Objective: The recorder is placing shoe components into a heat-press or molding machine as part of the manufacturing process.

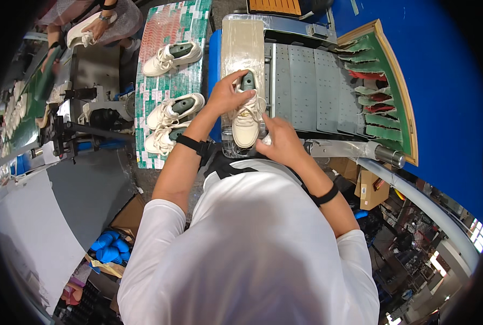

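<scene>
Cream shoe (245,131): likely light, soft-sided, stiffened by its dark green form (248,81). Left hand (225,97) grip clamps the heel end, 12 o'clock: best hold. Right hand (286,142), 4 o'clock: can't tell if closed.

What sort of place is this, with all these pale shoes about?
Most likely a shoe factory: a cream laced shoe lies before the person, three similar shoes sit on a patterned table to the left, and what looks like a grey-plated conveyor meets a slitted green curtain.
</scene>
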`<action>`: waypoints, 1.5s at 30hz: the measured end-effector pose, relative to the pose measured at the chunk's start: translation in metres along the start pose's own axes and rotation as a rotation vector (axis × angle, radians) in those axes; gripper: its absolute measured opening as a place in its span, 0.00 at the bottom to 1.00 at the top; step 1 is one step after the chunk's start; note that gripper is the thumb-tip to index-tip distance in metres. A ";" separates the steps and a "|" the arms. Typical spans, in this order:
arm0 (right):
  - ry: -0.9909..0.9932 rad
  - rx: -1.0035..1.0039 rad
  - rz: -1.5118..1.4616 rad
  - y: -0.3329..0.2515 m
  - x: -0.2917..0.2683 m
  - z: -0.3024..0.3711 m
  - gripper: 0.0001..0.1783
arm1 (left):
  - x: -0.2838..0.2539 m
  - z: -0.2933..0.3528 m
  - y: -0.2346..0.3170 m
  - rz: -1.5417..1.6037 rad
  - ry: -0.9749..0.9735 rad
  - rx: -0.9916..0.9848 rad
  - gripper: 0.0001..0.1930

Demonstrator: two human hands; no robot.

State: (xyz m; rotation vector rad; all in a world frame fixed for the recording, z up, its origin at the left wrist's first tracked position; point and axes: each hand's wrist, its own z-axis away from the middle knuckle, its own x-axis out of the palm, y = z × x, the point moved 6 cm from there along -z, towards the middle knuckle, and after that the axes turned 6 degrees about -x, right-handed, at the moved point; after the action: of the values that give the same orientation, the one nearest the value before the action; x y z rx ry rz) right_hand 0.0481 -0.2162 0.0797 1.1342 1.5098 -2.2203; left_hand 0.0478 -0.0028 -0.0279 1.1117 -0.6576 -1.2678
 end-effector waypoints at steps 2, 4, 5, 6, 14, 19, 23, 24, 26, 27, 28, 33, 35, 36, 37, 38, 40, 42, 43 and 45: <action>0.007 -0.007 0.025 -0.008 0.002 0.015 0.42 | 0.004 0.000 -0.006 0.069 0.003 0.004 0.39; -0.029 0.024 0.058 -0.016 0.002 0.015 0.42 | 0.003 -0.001 -0.005 0.004 0.053 0.070 0.40; -0.032 0.019 0.058 -0.017 0.001 0.010 0.42 | 0.001 -0.002 -0.002 -0.062 0.100 0.136 0.40; 0.025 -0.026 0.057 -0.020 -0.001 0.004 0.43 | 0.001 -0.001 0.002 -0.065 0.097 0.135 0.40; 0.010 -0.147 0.145 -0.015 0.025 -0.035 0.43 | 0.002 -0.005 0.006 -0.178 0.024 0.105 0.43; -0.194 0.017 -0.100 -0.018 0.027 -0.047 0.39 | 0.001 -0.007 -0.005 -0.123 0.044 0.126 0.42; -0.075 0.230 -0.751 0.012 0.013 -0.016 0.34 | -0.005 -0.005 -0.007 0.076 -0.018 0.054 0.41; -0.042 0.215 -0.771 0.019 0.011 -0.007 0.33 | -0.010 -0.003 0.002 0.076 -0.020 0.059 0.41; 0.090 0.195 -0.769 0.032 0.010 0.002 0.31 | -0.018 0.005 0.009 0.170 -0.105 -0.072 0.40; 0.090 0.183 -0.772 0.032 0.005 0.002 0.31 | -0.026 0.010 0.002 0.162 -0.097 -0.068 0.40; 0.171 0.225 -0.823 0.037 -0.005 0.002 0.31 | -0.039 0.015 -0.018 0.349 -0.019 -0.072 0.42; 0.251 0.438 -0.790 0.073 -0.008 0.025 0.36 | -0.038 0.047 -0.106 0.759 0.225 -0.274 0.42; 0.212 0.495 -0.837 0.095 0.012 0.048 0.34 | -0.025 0.050 -0.084 0.779 0.342 -0.295 0.28; 0.182 0.525 -0.848 0.092 0.020 0.052 0.35 | -0.026 0.047 -0.076 0.824 0.284 -0.351 0.28; 0.159 0.511 -0.796 0.096 0.025 0.057 0.34 | -0.025 0.043 -0.066 0.870 0.221 -0.406 0.28; 0.167 0.498 -0.746 0.100 0.032 0.058 0.34 | -0.029 0.039 -0.053 0.866 0.232 -0.396 0.28; 0.173 0.500 -0.703 0.107 0.040 0.059 0.34 | -0.048 0.035 -0.023 0.476 0.386 -0.364 0.37; 0.140 0.503 -0.616 0.105 0.036 0.054 0.35 | -0.071 0.027 0.025 0.204 0.401 -0.121 0.41; 0.115 0.514 -0.524 0.102 0.032 0.053 0.36 | -0.083 0.026 0.051 0.026 0.405 0.019 0.41; 0.110 0.469 -0.466 0.094 0.025 0.051 0.36 | -0.103 0.015 0.085 -0.204 0.386 0.228 0.41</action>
State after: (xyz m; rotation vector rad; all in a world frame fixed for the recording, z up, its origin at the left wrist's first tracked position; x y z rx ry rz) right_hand 0.0612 -0.2972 0.0061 1.1219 1.4511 -2.9922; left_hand 0.0452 0.0857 0.0738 1.5951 -0.4096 -1.1206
